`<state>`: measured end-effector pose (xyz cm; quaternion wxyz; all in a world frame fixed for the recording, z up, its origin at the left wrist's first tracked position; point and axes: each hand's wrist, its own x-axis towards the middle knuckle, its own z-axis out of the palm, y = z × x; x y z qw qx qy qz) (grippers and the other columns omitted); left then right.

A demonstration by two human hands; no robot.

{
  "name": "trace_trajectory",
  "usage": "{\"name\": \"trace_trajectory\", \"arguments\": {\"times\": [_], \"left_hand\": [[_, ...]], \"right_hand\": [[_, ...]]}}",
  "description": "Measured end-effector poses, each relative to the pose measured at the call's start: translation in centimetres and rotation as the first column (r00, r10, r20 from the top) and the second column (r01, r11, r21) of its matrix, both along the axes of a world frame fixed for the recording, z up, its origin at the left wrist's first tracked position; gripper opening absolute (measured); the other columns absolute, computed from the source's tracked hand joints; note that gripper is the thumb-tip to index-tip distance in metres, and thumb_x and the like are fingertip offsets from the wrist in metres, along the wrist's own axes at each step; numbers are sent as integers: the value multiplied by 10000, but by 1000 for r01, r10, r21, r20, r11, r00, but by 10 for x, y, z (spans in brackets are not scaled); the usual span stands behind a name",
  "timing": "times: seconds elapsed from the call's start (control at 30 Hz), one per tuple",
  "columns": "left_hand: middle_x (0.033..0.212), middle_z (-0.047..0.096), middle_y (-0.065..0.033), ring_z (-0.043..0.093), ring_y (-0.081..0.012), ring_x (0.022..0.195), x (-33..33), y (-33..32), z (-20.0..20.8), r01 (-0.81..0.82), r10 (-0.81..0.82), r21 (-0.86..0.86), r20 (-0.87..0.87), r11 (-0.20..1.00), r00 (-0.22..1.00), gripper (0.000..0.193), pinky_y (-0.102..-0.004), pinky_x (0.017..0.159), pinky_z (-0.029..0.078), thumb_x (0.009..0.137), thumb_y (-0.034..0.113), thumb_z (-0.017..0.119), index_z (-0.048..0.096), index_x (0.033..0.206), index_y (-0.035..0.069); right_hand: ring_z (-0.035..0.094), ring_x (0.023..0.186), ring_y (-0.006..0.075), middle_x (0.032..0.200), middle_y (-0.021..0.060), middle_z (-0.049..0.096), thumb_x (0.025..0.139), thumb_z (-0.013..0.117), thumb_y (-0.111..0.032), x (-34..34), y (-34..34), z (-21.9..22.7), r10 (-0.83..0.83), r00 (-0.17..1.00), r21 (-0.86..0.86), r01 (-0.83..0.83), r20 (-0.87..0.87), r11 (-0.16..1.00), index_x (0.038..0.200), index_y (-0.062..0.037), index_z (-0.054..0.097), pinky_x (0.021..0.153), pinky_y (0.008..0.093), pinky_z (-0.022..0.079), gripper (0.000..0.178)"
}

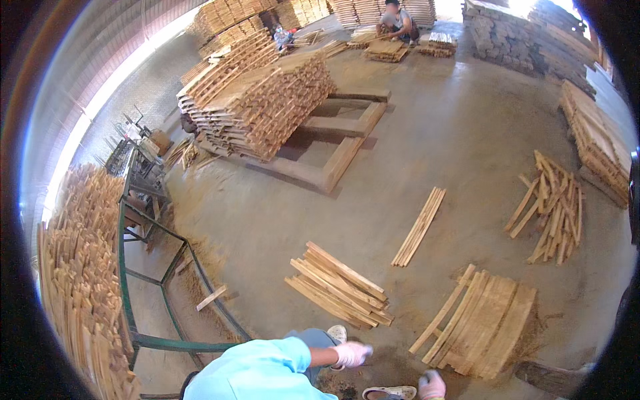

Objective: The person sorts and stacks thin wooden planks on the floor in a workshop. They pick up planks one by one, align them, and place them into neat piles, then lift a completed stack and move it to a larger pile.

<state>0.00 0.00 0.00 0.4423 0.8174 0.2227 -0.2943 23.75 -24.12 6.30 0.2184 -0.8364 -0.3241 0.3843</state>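
Observation:
My left hand [352,354], in a pale glove, hangs over the floor by my shoe, its fingers loosely curled with nothing visible in them. Low in the view, my right hand [432,385] is also gloved and curled closed; no held thing shows. Just beyond the right hand, wooden slats lie side by side as a flat panel [490,327], with narrower strips [443,310] at its left edge. A loose fan of wooden slats [340,285] rests on the floor ahead of my left hand. Farther off lies a small bundle of thin strips [419,227].
A green metal frame [180,345] stands at the left beside a tall heap of sticks [83,287]. A jumbled slat pile [550,207] lies right. Stacked panels [267,100] sit on a wooden base [343,163]. Another person [400,25] crouches far back.

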Motion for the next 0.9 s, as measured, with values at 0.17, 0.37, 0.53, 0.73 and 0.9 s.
{"name": "trace_trajectory", "arguments": {"times": [0.17,0.37,0.53,0.73,0.9], "left_hand": [[1150,691,-206,663,-384,1070,19,64,-132,115,-87,192,-150,975,985,426,-501,905,526,896,253,554,594,1291,100],[1127,661,-197,647,-400,1067,10,51,-187,524,-517,-2,-162,852,840,502,-516,857,537,897,377,604,557,1336,139],[1104,625,-175,629,-380,1017,39,33,-143,514,-577,265,431,816,694,472,-506,817,531,900,395,626,563,1280,123],[1009,708,-146,661,-377,996,80,-7,-189,414,-590,561,173,717,789,359,-526,855,518,847,369,638,672,1009,50],[1090,708,-177,653,-367,1098,11,-25,-244,951,-945,14,-112,308,307,449,-500,941,504,858,393,618,689,1156,65]], "right_hand": [[658,1008,379,1057,196,702,952,637,-268,19,25,-161,63,998,109,-65,21,992,1129,-50,666,880,422,532,282],[666,950,394,1013,205,702,894,642,-277,6,16,-241,462,837,-115,-510,-292,852,1116,-77,671,828,442,539,300],[665,955,386,1032,191,684,810,723,-279,-8,84,-198,576,745,-84,-585,336,806,1232,-100,602,809,476,546,474],[652,977,400,1072,213,675,798,707,-118,-64,100,-124,86,847,526,-403,525,749,1215,-16,628,844,460,541,436],[671,990,388,1046,205,697,901,624,-332,-96,100,-130,711,703,-73,-710,-19,701,1278,-109,615,830,460,544,438]]}}
